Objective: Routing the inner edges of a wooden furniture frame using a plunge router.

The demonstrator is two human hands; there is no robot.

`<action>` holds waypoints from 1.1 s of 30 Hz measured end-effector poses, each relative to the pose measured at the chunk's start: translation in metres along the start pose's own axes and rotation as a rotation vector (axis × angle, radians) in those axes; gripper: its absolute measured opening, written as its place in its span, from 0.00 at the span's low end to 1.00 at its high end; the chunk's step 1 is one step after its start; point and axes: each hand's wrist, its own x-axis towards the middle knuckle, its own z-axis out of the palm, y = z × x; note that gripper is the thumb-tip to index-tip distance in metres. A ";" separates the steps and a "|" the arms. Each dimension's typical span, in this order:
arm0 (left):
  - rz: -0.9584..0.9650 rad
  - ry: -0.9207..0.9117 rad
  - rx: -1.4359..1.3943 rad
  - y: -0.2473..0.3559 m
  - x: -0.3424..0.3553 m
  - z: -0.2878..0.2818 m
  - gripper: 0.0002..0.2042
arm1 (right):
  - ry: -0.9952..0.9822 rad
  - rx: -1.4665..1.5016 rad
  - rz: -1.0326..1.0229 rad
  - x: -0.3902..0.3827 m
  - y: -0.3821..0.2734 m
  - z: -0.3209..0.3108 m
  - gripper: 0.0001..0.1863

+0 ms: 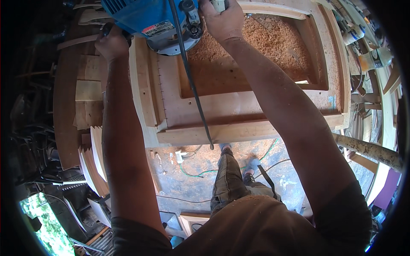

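A blue router [141,17] sits at the top of the view, its round base over the left side of a wooden frame [222,104]. My left hand [112,43] is closed round its dark side handle. On the other side, my right hand [223,22] grips the router's other handle, of which a pale end shows. From the tool a black power cord [190,77] hangs down across the frame's near edge. Sawdust [265,42] lies heaped inside the frame's rounded rectangular opening. The cutter is hidden, and the router's top is cut off by the picture edge.
Wooden boards [89,89] lie at the left. Plastic bottles [376,59] stand at the far right, near a rough pole [371,149]. Green and black cables cross the dusty floor [192,183] by my feet. A small white plug or adapter [179,157] lies there.
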 end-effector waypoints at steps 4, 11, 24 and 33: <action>0.007 -0.001 -0.066 -0.014 0.024 0.017 0.08 | 0.051 -0.022 -0.050 0.018 0.005 0.011 0.18; 0.646 -0.025 0.776 -0.036 0.065 0.028 0.08 | -0.047 -0.237 0.079 0.051 0.008 0.023 0.17; 0.126 -0.006 0.401 -0.045 0.066 0.059 0.06 | -0.251 -0.908 0.018 0.068 0.036 0.022 0.18; 0.348 -0.014 0.450 -0.046 0.037 0.015 0.08 | -0.101 -0.422 0.196 0.009 -0.009 0.006 0.22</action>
